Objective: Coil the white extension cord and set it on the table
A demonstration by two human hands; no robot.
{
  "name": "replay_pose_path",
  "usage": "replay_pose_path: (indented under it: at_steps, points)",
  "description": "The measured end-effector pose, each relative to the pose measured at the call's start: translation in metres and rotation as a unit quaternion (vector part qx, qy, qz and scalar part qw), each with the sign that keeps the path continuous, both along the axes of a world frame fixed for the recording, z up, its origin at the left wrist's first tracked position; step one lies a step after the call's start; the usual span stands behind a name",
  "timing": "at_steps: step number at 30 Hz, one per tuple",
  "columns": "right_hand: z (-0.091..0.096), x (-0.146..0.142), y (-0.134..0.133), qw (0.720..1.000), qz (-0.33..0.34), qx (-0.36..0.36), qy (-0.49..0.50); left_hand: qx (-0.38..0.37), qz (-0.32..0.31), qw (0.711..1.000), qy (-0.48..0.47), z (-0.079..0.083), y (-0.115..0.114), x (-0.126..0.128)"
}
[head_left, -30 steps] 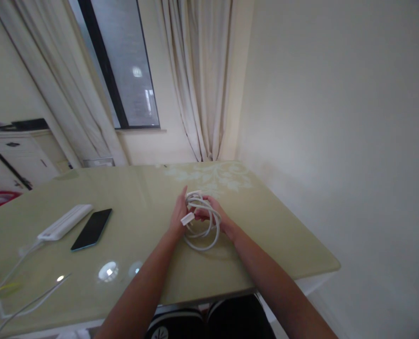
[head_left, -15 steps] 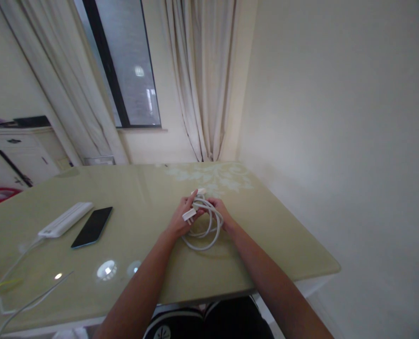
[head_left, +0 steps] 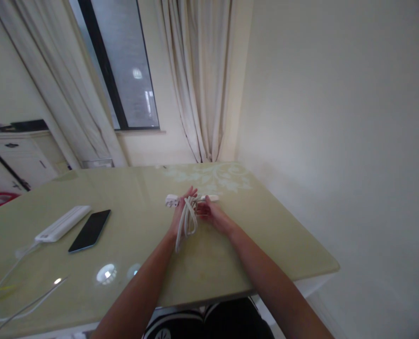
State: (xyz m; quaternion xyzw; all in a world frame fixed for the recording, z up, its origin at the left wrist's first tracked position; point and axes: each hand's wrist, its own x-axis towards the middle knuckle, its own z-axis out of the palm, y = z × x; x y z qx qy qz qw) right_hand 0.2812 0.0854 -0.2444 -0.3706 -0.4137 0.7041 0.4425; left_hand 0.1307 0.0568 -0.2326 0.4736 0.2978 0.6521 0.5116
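Note:
A white cable bundle [head_left: 187, 220] hangs gathered over the pale green table [head_left: 273, 235], its loops dangling down toward the tabletop. My left hand [head_left: 181, 214] is closed round the top of the bundle, with a white plug end [head_left: 171, 201] sticking out to the left. My right hand [head_left: 213, 214] pinches the cable just to the right, where another white end [head_left: 211, 198] pokes out beyond the fingers. Both hands are held just above the middle of the table.
A black phone [head_left: 90, 230] lies flat at the left, beside a white power strip [head_left: 63, 223] whose cord trails toward the near left edge. A thin white wire [head_left: 26, 306] crosses the near left corner. A wall stands to the right; curtains and a window are behind.
The wide flat coil has been lifted and pulled together into a narrow hanging bundle. The plug end has swung out to the left of my left hand.

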Motion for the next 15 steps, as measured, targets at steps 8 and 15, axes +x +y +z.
replay_pose_path:
  at_steps: [8,15]
  points:
    - [-0.005,-0.006,0.002,0.973,-0.216,0.0,0.082,-0.073,-0.053,0.983,-0.161,0.002,-0.005,0.029]
    - [0.007,0.02,0.022,0.924,-0.358,0.067,0.115,-0.107,0.081,0.961,-0.243,-0.003,0.015,0.001]
